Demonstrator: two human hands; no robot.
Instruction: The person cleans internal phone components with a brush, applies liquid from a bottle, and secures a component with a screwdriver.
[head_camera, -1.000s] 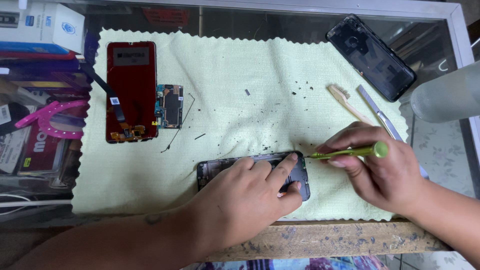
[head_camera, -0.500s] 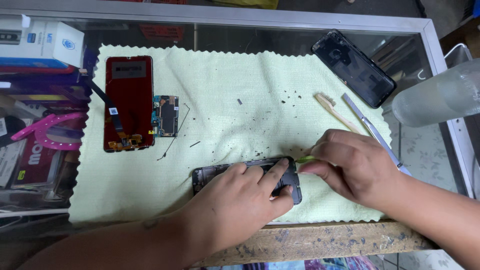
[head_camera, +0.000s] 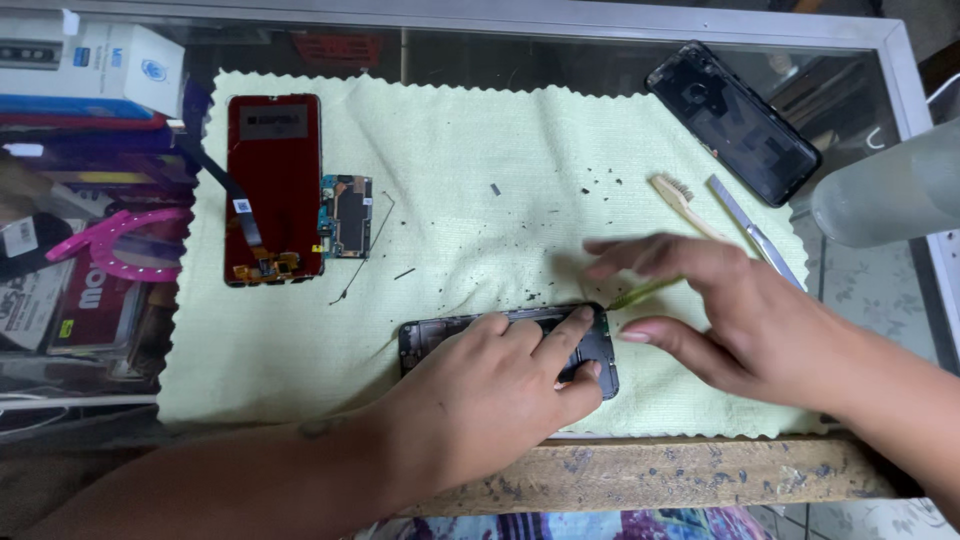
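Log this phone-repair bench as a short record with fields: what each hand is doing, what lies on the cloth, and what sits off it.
Left hand: pressed flat on the dark phone frame
Right hand: fingers spread, over a green-handled tool, grip unclear
Surface: pale green cloth on a glass counter
On cloth: red screen panel, circuit board, brush, dark specks
Off cloth: black back cover, metal tool

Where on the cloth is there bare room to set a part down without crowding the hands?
The widest free patch on the cloth runs along its top middle, between the red screen with its board and the black back cover. The lower left corner, below the screen, is bare too. It is crowded around the frame, left hand, right hand, brush and blade.
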